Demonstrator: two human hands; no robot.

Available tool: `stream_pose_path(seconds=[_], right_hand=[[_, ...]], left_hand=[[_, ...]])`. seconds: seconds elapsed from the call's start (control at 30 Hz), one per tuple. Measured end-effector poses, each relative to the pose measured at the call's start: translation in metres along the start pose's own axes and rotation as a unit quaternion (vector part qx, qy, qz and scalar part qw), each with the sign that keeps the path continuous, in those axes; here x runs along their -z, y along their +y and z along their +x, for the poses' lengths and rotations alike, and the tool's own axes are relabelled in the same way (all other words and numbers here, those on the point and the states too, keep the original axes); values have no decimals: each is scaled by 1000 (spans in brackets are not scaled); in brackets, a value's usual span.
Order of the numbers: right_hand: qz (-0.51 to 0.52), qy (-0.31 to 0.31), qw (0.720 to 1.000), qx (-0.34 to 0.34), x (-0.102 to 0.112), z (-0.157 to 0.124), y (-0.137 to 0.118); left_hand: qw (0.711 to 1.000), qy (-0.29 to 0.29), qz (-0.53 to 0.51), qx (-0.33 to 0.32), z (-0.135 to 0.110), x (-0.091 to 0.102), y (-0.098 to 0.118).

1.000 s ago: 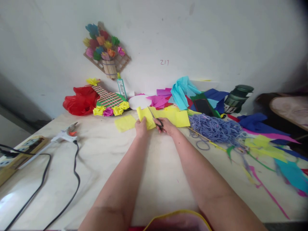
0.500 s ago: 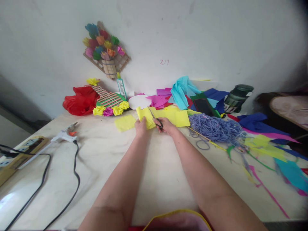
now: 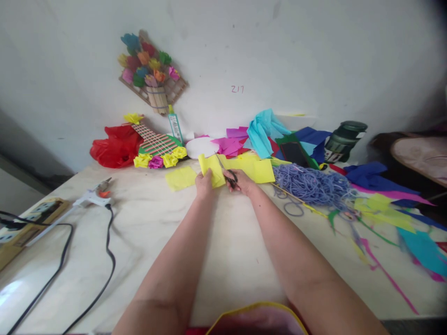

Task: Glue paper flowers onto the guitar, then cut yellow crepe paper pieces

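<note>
My left hand [image 3: 204, 184] pinches the near edge of a folded yellow paper sheet [image 3: 213, 168] at the far middle of the table. My right hand [image 3: 242, 181] grips black-handled scissors [image 3: 226, 173], whose blades point up and left into that yellow sheet. A wider piece of the yellow paper [image 3: 260, 170] lies flat to the right of the scissors. A separate yellow square [image 3: 180, 178] rests on the table just left of my left hand.
A pile of blue-purple yarn [image 3: 314, 186] lies right of my hands, with coloured paper scraps [image 3: 387, 204] beyond. A glue gun [image 3: 94, 195] and black cable [image 3: 110, 251] lie at the left by a power strip [image 3: 28, 218]. Paper-flower crafts [image 3: 157, 151] and a red bag [image 3: 117, 146] stand against the wall.
</note>
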State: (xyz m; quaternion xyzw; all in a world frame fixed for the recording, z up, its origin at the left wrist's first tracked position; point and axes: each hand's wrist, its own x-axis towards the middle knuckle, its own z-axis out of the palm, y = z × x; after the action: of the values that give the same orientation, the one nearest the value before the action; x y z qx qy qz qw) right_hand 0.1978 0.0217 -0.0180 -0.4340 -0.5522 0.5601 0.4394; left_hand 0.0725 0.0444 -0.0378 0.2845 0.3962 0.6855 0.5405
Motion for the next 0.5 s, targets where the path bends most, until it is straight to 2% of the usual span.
stream_pose_path(seconds=[0.17,0.5], right_hand=[[-7,14,1000,-5,-3,-1,-5],[-4,26,1000,-7,-5,-2,-5]], left_hand=[[1000,-17,8,4,-5,-2,3],[1000,-13,14,4,-2,0,1]])
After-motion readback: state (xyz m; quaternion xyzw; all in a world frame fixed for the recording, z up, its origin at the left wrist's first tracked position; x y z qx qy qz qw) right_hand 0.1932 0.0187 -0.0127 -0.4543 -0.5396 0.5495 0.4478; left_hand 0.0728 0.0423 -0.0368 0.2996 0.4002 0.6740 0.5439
